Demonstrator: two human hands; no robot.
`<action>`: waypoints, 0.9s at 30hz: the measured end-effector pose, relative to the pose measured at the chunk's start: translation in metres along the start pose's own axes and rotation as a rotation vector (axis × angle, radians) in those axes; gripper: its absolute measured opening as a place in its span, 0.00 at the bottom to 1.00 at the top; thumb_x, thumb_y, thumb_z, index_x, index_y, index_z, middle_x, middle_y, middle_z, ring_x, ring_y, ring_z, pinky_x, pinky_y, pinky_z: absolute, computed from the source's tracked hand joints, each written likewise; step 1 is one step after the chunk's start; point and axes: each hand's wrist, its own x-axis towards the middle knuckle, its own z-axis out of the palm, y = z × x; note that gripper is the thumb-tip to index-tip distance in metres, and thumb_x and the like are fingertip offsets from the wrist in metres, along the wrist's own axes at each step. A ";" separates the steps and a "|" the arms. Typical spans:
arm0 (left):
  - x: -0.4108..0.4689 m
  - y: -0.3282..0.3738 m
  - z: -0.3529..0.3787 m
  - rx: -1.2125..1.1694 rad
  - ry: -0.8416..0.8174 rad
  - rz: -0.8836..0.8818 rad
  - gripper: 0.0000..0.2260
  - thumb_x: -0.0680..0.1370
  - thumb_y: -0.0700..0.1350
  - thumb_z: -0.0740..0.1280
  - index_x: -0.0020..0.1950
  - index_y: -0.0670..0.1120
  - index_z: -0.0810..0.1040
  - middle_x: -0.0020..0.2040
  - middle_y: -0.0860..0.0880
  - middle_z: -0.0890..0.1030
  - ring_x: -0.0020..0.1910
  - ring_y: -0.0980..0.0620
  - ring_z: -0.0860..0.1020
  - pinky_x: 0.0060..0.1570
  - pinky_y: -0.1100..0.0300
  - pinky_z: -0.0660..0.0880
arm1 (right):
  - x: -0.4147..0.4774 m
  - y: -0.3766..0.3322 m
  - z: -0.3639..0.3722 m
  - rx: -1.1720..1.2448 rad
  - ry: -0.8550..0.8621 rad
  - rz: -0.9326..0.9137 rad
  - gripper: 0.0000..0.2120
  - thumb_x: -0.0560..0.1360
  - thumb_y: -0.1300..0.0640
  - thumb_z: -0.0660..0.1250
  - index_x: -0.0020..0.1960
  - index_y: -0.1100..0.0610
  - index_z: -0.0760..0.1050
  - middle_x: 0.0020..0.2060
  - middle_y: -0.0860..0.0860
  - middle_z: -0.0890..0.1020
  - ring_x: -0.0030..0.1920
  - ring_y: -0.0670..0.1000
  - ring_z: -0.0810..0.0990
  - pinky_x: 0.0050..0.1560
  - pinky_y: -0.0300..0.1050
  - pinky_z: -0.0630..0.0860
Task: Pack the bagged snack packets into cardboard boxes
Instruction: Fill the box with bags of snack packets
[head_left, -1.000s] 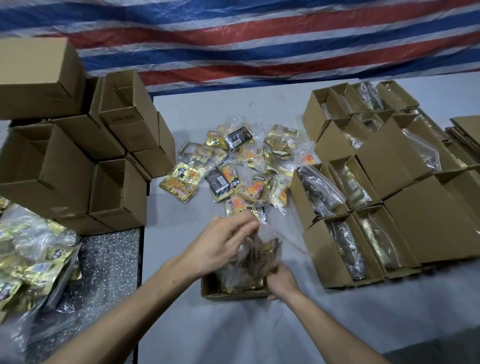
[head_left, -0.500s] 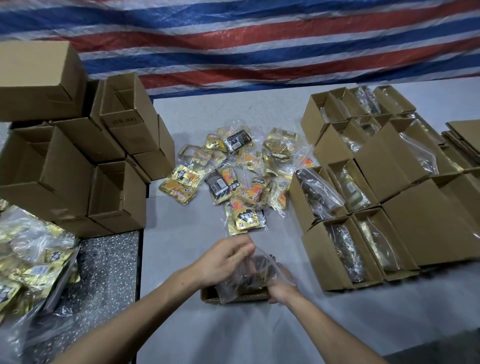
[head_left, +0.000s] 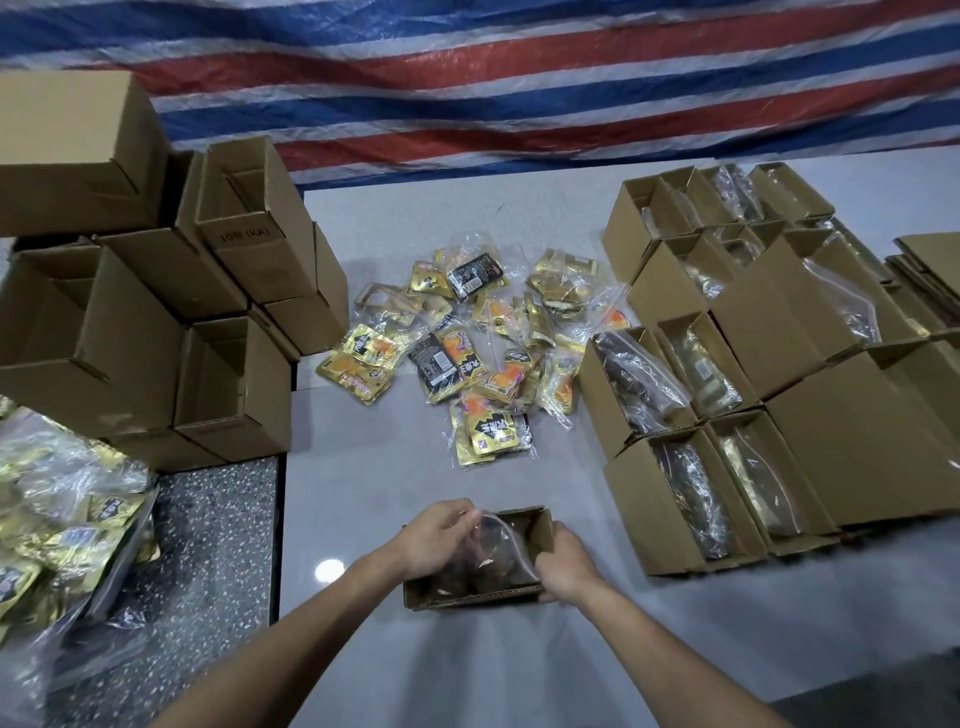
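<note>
Two hands work one open cardboard box (head_left: 470, 597), which stands near the near edge of the surface (head_left: 363, 493), toward its left side. Left to right: a large sack of gold packets (head_left: 62, 530) lies beyond the surface's left edge, and a stack of empty boxes (head_left: 156, 322) crowds that edge. The left hand (head_left: 436, 540) pinches the top of the clear bag (head_left: 498, 545) with curled fingers (head_left: 462, 514). This bag of snack packets lies partly inside the box, its mouth raised above the rim. The right hand (head_left: 563, 569) grips the box's right wall, fingers curled over it; whether they also catch the bag cannot be told. Loose bagged packets (head_left: 467, 358) lie heaped mid-surface, and filled boxes (head_left: 727, 467) line the right side. Judged handling: the bag is light, limp and slick, and its film is liable to balloon and snag on the rim. Hold is best taken at the top strip while the contents are pressed flat, with the box steadied by its wall.
</note>
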 end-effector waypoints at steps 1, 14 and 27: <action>0.001 -0.004 0.000 0.050 0.030 -0.004 0.12 0.85 0.47 0.57 0.44 0.46 0.73 0.41 0.44 0.84 0.36 0.56 0.77 0.37 0.62 0.71 | -0.001 0.000 0.000 0.010 0.001 0.002 0.14 0.72 0.65 0.59 0.56 0.55 0.71 0.54 0.55 0.79 0.48 0.57 0.82 0.29 0.44 0.81; 0.006 0.003 0.019 0.303 0.242 -0.110 0.18 0.84 0.48 0.58 0.42 0.39 0.79 0.40 0.43 0.83 0.44 0.44 0.79 0.45 0.53 0.74 | -0.020 0.002 -0.002 -0.158 0.111 -0.328 0.46 0.68 0.67 0.63 0.79 0.40 0.53 0.74 0.46 0.58 0.75 0.51 0.58 0.69 0.43 0.63; 0.002 0.000 0.014 -0.008 0.364 -0.245 0.21 0.83 0.44 0.60 0.31 0.43 0.79 0.24 0.51 0.80 0.26 0.60 0.78 0.33 0.73 0.71 | -0.016 0.006 -0.006 -0.313 0.211 -0.503 0.06 0.79 0.49 0.66 0.43 0.44 0.78 0.72 0.46 0.69 0.75 0.47 0.62 0.73 0.48 0.61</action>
